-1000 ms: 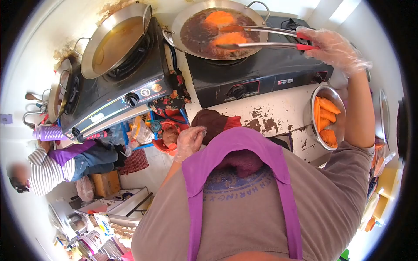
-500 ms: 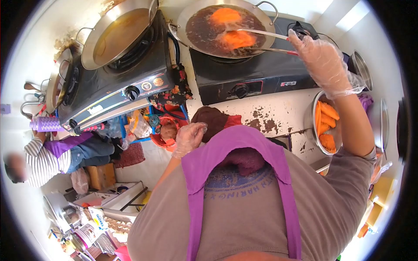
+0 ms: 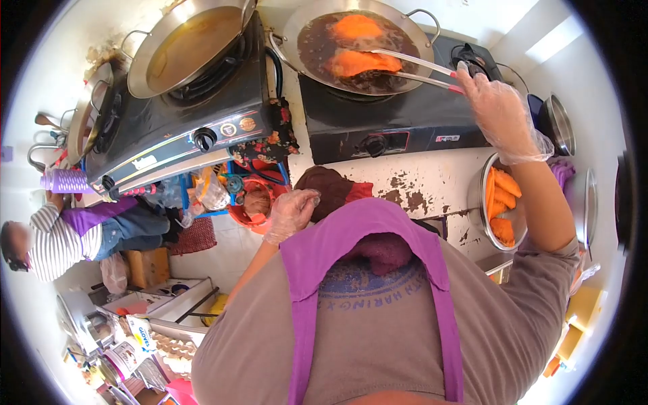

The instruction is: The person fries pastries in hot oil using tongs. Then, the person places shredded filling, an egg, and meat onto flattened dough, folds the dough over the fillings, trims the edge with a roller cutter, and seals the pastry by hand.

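Note:
In a clear plastic glove, my right hand (image 3: 496,111) is closed round a pair of metal tongs (image 3: 422,62) with red handles. The tongs' tips are at the nearer orange battered piece (image 3: 364,63), which lies tilted at the surface of the dark bubbling oil. Behind it a second orange piece (image 3: 358,28) floats in the same wide wok (image 3: 290,44). My left hand (image 3: 291,210), also gloved, is curled in front of my body with nothing visible in it. A dark maroon cloth (image 3: 325,189) lies right beside its fingers.
Under the wok stands a black gas stove (image 3: 432,121). To the left, another wok (image 3: 138,74) of oil sits on a second stove (image 3: 152,138). A metal bowl (image 3: 478,202) of orange pieces (image 3: 503,196) is below my right forearm. Another person (image 3: 74,236) stands at far left.
My right hand has shifted slightly right and down. The tongs have come with it, and the nearer orange piece now shows higher out of the oil. My left hand stays in place.

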A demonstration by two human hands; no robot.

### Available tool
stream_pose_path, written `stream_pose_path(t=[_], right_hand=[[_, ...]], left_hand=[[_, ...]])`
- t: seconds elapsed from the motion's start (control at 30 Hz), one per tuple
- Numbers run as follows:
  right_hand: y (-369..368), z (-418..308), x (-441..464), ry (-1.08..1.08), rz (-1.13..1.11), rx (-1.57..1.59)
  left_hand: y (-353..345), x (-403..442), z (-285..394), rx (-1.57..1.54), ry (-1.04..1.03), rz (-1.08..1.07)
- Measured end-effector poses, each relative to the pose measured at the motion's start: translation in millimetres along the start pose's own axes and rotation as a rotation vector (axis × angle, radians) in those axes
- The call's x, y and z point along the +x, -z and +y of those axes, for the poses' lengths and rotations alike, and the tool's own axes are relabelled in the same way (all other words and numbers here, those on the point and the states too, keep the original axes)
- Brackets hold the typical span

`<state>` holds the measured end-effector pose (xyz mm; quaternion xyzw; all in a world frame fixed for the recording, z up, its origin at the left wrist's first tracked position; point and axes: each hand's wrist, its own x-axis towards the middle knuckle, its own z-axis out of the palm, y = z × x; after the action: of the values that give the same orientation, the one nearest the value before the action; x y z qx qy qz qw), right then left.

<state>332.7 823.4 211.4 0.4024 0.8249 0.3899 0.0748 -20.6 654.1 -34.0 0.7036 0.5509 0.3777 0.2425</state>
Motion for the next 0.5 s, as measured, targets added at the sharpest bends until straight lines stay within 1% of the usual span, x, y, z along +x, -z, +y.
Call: stream_pose_path(t=[0.07, 0.23, 0.5], right_hand=[[4.8, 1.2, -2.0, -0.001, -0.014, 0.026], [-0.4, 2.5, -9.9, 0.024, 0.031, 0.03], [-0.3, 2.7, -12.7, 0.033, 0.023, 0.078]], left_hand=[[1.2, -0.5, -1.5, 0.017, -0.006, 0.015], [3.4, -2.7, -1.8, 0.02, -0.037, 0.065], [6.0, -3.3, -0.3, 0.026, -0.018, 0.039]])
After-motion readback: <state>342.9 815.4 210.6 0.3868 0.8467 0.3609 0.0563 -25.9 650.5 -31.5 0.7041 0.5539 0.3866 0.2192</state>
